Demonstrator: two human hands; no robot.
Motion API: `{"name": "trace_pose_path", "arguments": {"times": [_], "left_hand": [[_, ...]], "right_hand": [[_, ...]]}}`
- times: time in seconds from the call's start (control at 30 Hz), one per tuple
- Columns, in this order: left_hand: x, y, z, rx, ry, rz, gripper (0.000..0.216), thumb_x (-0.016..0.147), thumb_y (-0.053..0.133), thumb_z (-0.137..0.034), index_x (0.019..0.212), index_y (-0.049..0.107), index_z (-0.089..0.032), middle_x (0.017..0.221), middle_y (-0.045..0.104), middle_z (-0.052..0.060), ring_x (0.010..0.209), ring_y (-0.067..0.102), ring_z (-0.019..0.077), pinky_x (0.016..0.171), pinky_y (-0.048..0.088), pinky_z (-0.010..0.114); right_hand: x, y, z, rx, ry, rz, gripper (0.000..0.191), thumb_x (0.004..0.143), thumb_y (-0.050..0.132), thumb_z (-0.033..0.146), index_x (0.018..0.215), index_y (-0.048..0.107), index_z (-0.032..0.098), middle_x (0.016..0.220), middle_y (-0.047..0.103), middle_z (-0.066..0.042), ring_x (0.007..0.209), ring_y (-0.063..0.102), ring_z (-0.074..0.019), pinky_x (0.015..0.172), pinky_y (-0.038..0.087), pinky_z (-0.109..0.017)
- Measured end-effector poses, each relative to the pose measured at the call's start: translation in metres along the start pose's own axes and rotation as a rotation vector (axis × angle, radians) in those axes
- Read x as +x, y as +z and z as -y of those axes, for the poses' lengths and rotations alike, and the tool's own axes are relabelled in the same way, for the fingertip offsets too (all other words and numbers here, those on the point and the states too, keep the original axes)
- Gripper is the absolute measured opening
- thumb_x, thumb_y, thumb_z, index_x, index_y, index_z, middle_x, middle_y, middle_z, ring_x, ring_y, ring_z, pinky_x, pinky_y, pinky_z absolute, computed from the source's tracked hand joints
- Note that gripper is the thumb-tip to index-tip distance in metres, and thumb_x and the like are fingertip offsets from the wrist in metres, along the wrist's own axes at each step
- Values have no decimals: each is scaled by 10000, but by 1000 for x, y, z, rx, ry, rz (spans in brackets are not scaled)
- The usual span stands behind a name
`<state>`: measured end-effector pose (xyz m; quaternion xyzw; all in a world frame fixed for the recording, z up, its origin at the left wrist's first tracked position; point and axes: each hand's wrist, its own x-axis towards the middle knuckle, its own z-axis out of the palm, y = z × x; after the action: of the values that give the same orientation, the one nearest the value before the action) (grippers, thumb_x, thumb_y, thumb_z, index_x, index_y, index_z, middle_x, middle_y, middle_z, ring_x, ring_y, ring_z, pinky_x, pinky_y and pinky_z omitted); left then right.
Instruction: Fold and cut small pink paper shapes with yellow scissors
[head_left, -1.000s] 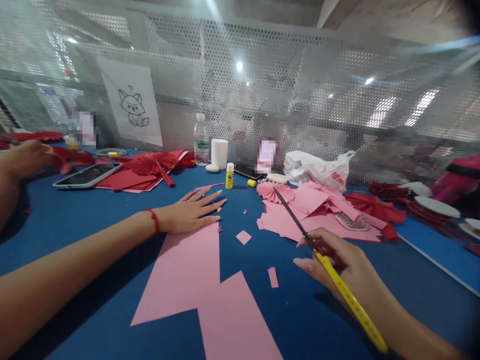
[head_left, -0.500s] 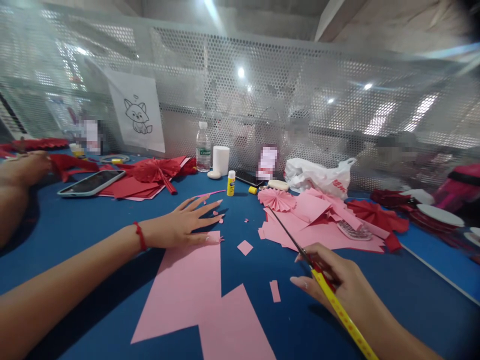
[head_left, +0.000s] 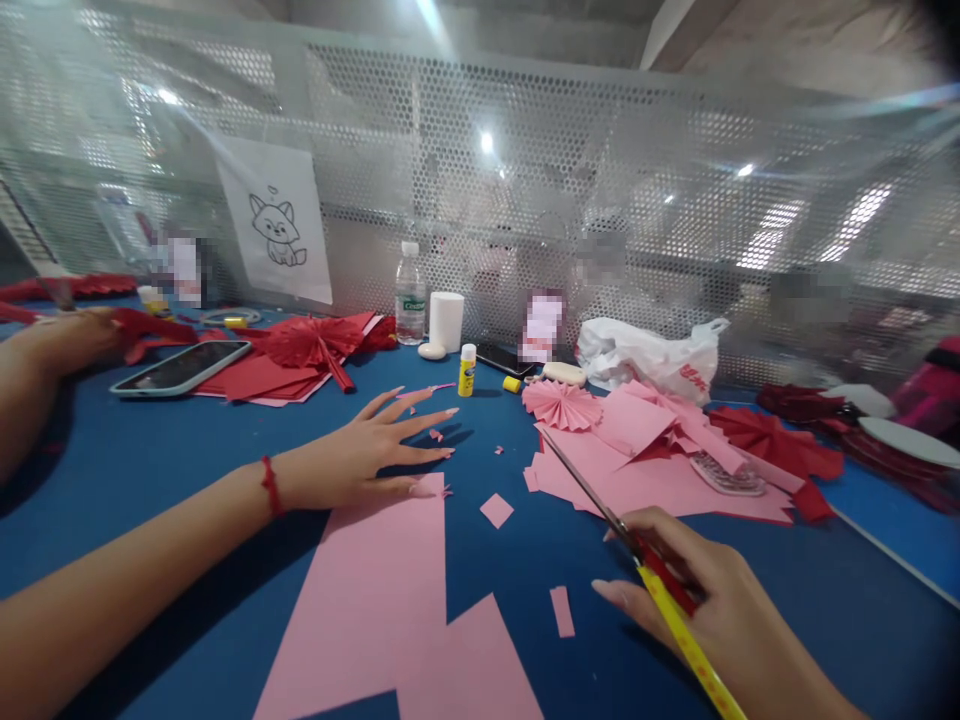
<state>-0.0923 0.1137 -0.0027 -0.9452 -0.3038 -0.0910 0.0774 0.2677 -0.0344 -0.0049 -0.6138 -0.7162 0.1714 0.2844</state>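
My left hand hovers open, fingers spread, just above the top edge of a large pink paper sheet on the blue table; a red string circles the wrist. My right hand is closed on red-handled scissors, whose shut blades point up-left toward a pile of pink paper pieces. A yellow measuring tape runs under that hand. Small pink scraps lie between my hands.
A glue stick, water bottle, white roll and white plastic bag stand at the back by a perforated screen with a fox drawing. Red paper and a phone lie left, near another person's hand.
My left hand has lifted slightly off the pink sheet with fingers raised. The view has shifted, so the sheet and my right hand sit lower in frame.
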Motion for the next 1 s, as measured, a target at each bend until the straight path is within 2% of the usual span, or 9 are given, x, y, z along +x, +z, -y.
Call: {"name": "trace_pose_path", "arguments": {"times": [0.2, 0.27, 0.37, 0.43, 0.57, 0.7, 0.8, 0.9, 1.0], "left_hand": [[2, 3, 2, -13, -32, -50, 397, 966, 598, -555, 1361, 606, -515, 1630, 421, -84, 1548, 285, 321, 1264, 161, 542], [6, 6, 4, -14, -96, -113, 345, 1003, 551, -494, 1329, 658, -450, 1589, 496, -45, 1524, 337, 310, 1255, 187, 555], [13, 13, 5, -22, -208, -185, 357, 1022, 498, -404, 1303, 703, -325, 1516, 581, 55, 1473, 402, 354, 1203, 272, 613], [18, 17, 4, -36, -244, -191, 357, 1015, 492, -359, 1289, 716, -312, 1489, 606, 70, 1437, 445, 362, 1163, 337, 612], [23, 20, 2, -64, -233, -179, 342, 1011, 474, -320, 1109, 801, -330, 1431, 662, 23, 1396, 493, 330, 1143, 380, 558], [22, 17, 2, -68, -195, -179, 301, 1017, 512, -323, 1020, 808, -276, 1302, 737, 46, 1341, 541, 323, 1119, 414, 547], [20, 13, 2, -43, -167, -190, 197, 992, 623, -319, 1095, 733, -193, 1278, 702, 90, 1266, 593, 307, 1082, 458, 562], [18, 10, 0, -24, -137, -212, 279, 984, 651, -325, 1216, 657, -170, 1307, 650, 107, 1179, 636, 292, 1012, 528, 533], [17, 8, -2, -34, -122, -236, 296, 992, 636, -328, 1242, 643, -171, 1295, 650, 105, 1137, 653, 286, 965, 560, 508]], "right_hand": [[1, 1, -3, -6, 56, 54, 466, 820, 625, 647, 964, 664, 205, 686, 645, -5, 595, 543, -172, 506, 440, -245], [1, 0, -2, -19, 63, 44, 459, 821, 629, 640, 965, 662, 206, 694, 650, -4, 602, 545, -173, 517, 443, -249], [3, -1, 0, -31, 67, 42, 416, 829, 642, 602, 951, 666, 205, 742, 688, -19, 635, 579, -181, 536, 454, -251], [4, -1, 1, -23, 60, 38, 401, 831, 657, 581, 960, 674, 202, 767, 710, -31, 657, 607, -189, 527, 449, -245], [3, 0, 0, 10, 28, 2, 377, 837, 689, 549, 978, 683, 200, 752, 703, -26, 648, 603, -183, 491, 415, -230], [0, 1, 0, 26, 40, -1, 398, 814, 719, 584, 946, 663, 212, 683, 612, 25, 605, 502, -153, 509, 391, -235], [0, 0, 1, 49, 64, 6, 409, 801, 725, 593, 930, 641, 214, 662, 539, 49, 607, 429, -142, 539, 377, -241], [-1, 0, 4, 79, 72, 15, 419, 795, 723, 595, 925, 628, 208, 665, 523, 50, 616, 410, -141, 546, 364, -243], [-2, 0, 5, 79, 61, -3, 409, 801, 716, 590, 912, 622, 209, 651, 519, 50, 606, 413, -141, 541, 364, -243]]}}
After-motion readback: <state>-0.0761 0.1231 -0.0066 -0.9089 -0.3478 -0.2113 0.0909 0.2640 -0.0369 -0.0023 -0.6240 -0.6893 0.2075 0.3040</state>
